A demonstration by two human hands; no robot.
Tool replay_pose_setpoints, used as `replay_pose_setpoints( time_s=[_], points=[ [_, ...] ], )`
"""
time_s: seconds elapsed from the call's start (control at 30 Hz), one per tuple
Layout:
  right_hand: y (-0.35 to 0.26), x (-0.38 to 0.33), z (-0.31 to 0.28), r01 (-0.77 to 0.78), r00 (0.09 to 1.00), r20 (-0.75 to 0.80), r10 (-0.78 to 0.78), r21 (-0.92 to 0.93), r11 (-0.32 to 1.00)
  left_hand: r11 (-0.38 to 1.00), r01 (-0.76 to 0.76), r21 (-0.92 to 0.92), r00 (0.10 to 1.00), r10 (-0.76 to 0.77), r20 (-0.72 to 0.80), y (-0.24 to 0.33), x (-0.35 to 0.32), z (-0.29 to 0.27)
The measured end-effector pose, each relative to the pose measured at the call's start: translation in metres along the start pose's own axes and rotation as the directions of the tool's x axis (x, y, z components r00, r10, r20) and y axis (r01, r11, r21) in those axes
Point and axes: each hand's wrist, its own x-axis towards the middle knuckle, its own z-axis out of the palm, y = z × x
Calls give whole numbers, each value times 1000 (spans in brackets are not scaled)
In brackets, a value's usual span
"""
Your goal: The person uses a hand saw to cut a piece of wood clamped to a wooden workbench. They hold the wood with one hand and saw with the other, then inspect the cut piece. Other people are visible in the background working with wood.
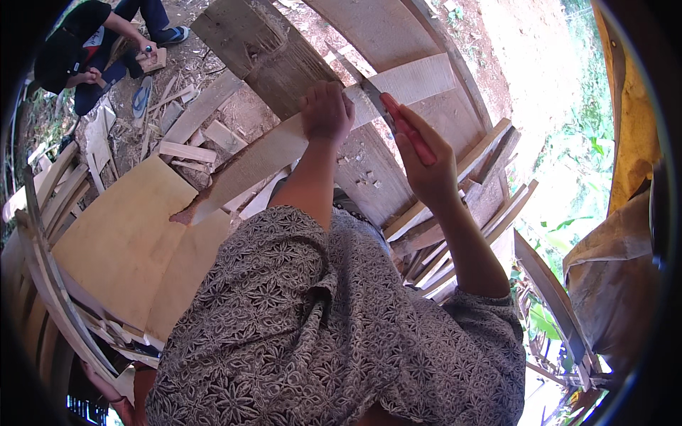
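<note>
A long pale wooden board (pixel 263 165) lies slantwise across a wider plank (pixel 373 170). My left hand (pixel 328 112) is closed on this board, its fingers bent over the far edge. To the right, my right hand (pixel 430 167) grips the red handle (pixel 408 131) of what looks like a hand saw. Its dark narrow blade (pixel 372 98) crosses the board just right of my left hand; I cannot make out its teeth. The board's right end (pixel 426 74) extends past the blade. Small wood chips (pixel 366 176) lie on the plank.
Wide boards (pixel 387 32) stand at the back. A pale plywood sheet (pixel 121 241) is at left, near scrap wood (pixel 188 151). Another person (pixel 89 53) crouches at far left, holding a wood piece. Stacked battens (pixel 490 213) are at right, near yellow sheeting (pixel 631 121).
</note>
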Motion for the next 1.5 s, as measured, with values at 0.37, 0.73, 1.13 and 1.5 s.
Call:
replay_pose_setpoints(
  time_s=[0.37,0.73,1.13,1.5],
  points=[
    [-77,-80,-67,-46,994,104,42,40,998,991,-86,-105,996,86,-5,-5,-3,-11],
    [22,14,4,-84,996,-27,86,52,995,954,-298,-19,950,299,86,-15,-31,-26],
    [172,-69,25,303,935,-193,-298,-3,953,965,-262,-29,963,263,55,4,-28,-37],
    [164,-46,7,299,951,-101,-291,79,951,971,-235,-38,969,232,-80,-7,-33,-16]
  ],
)
